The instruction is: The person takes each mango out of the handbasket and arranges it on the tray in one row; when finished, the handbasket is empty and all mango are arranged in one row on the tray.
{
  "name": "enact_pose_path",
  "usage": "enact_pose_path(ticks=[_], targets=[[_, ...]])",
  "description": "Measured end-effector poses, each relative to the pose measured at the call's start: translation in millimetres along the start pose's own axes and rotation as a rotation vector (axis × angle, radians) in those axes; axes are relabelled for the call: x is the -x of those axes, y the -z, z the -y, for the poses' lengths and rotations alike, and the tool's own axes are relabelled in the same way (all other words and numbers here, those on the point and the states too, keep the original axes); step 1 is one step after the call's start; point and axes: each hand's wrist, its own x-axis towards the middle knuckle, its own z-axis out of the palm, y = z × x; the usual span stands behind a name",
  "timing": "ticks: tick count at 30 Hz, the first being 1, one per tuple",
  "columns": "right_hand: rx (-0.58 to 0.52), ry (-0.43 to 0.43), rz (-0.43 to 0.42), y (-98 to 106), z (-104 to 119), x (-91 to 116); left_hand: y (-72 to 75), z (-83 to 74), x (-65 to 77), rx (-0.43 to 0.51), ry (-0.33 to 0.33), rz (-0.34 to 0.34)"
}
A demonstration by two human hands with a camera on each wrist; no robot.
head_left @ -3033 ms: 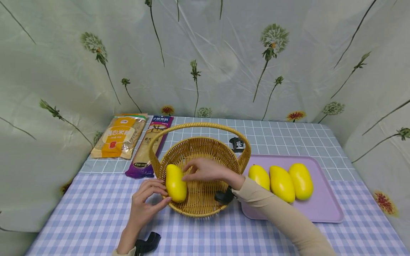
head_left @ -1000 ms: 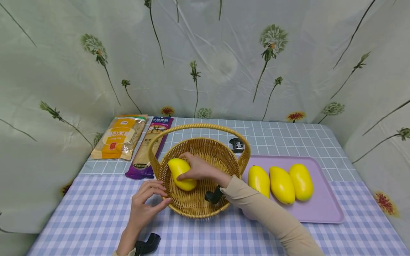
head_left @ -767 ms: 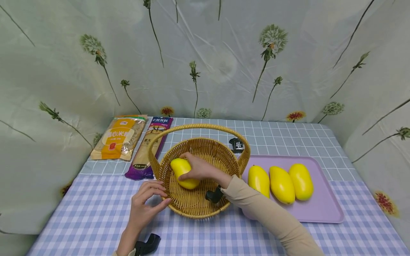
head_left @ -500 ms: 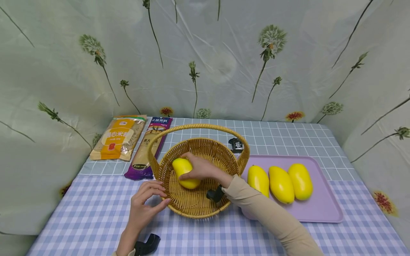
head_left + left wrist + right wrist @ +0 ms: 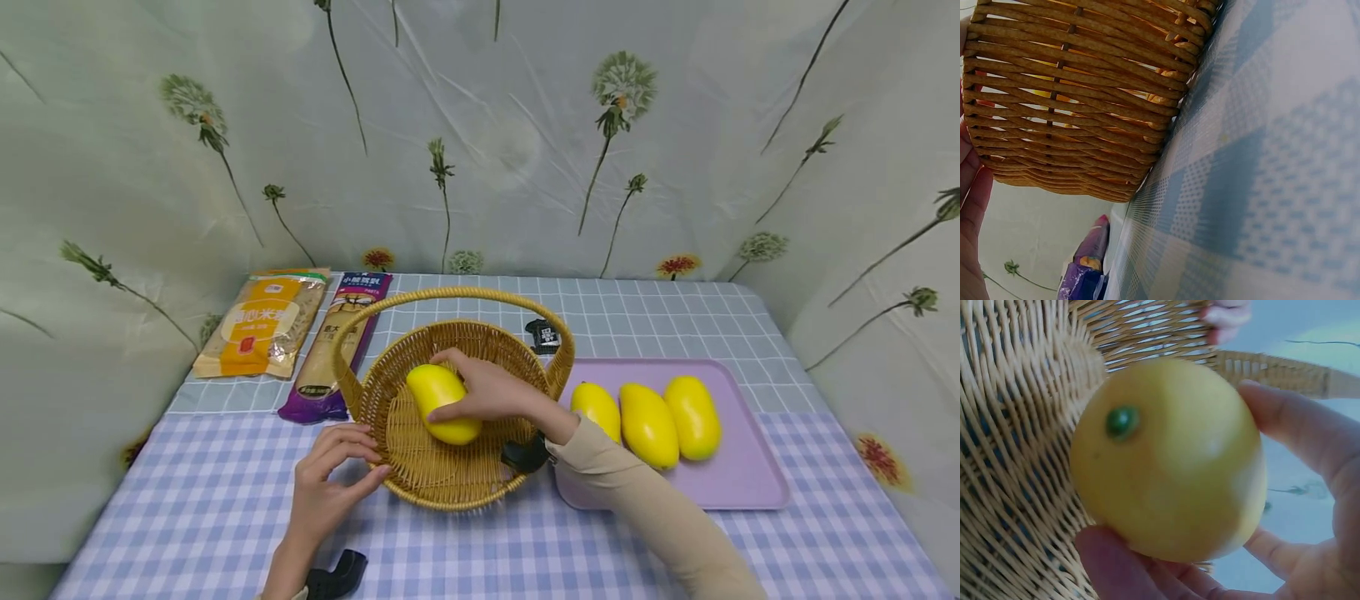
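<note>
A yellow mango (image 5: 442,404) is inside the round wicker basket (image 5: 450,502), tilted, over the left half of its floor. My right hand (image 5: 487,392) grips it, thumb on the near side and fingers on the far side. The right wrist view shows the mango (image 5: 1166,462) end-on, its green stem spot facing the camera, between thumb and fingers. At the basket's left rim, my left hand (image 5: 330,475) pinches the edge between thumb and fingers. In the left wrist view its fingertips (image 5: 979,187) lie at the rim of the woven wall (image 5: 1079,100).
On the right, a lilac tray (image 5: 750,475) bears three more mangoes (image 5: 648,427). A bag of rice noodles (image 5: 262,325) and a purple pasta pack (image 5: 337,342) lie back left. A small black packet (image 5: 543,336) sits behind the basket, whose tall handle (image 5: 450,293) arches over it.
My right hand has taken hold of the mango and brought it from the basket's left wall towards the middle. My left hand stays at the rim. The head view has shifted slightly.
</note>
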Motion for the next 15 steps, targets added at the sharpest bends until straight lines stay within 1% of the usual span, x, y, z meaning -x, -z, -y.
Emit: enact_pose_path(ticks=[7,15], targets=[[-0.03,0.022,-0.096,9.6,7.4,26.5,0.8,0.6,1.2,0.004,0.003,0.001],[-0.009,0.045,-0.232,12.2,7.7,46.9,0.4,1.0,1.4,0.004,0.004,-0.004]])
